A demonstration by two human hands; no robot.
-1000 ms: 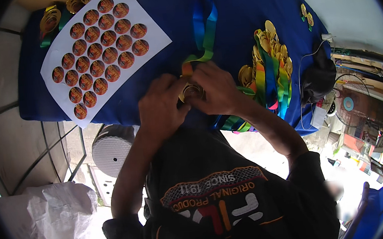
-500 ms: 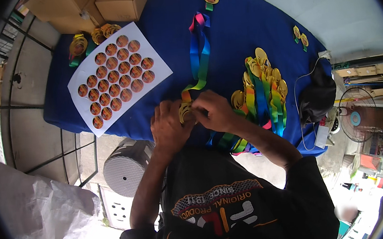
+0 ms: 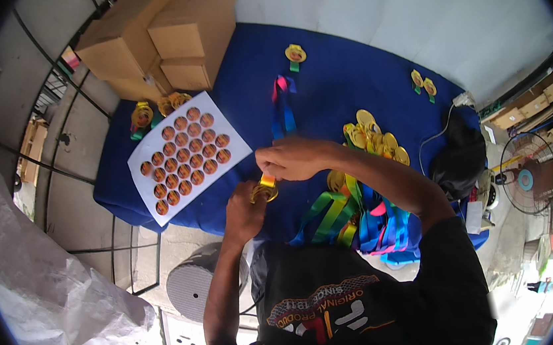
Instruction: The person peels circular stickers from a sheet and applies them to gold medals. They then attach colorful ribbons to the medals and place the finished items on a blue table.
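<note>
My left hand (image 3: 245, 210) is closed on the rim of a gold medal (image 3: 266, 192) at the table's near edge. Just above the medal, my right hand (image 3: 290, 158) has its fingers pinched on the yellow-orange part of the medal's ribbon. Beyond that hand the same ribbon (image 3: 283, 115) runs away over the cloth, turning blue and then pink. To the left lies a white sheet of round red-orange stickers (image 3: 198, 173). At the right rests a heap of gold medals (image 3: 373, 135) with many-coloured ribbons (image 3: 341, 209) that hang toward the near edge.
Cardboard boxes (image 3: 173, 33) stand at the far left of the blue-covered table (image 3: 338, 53), with several medals (image 3: 142, 113) beside them. One medal (image 3: 295, 53) lies at the back and two medals (image 3: 423, 82) at the far right, near a black cloth bundle (image 3: 460, 161). A fan (image 3: 526, 175) stands beyond.
My right hand has moved from the medal's side up onto its ribbon, while my left hand keeps the medal. The whole view has tipped, showing more of the boxes and wall.
</note>
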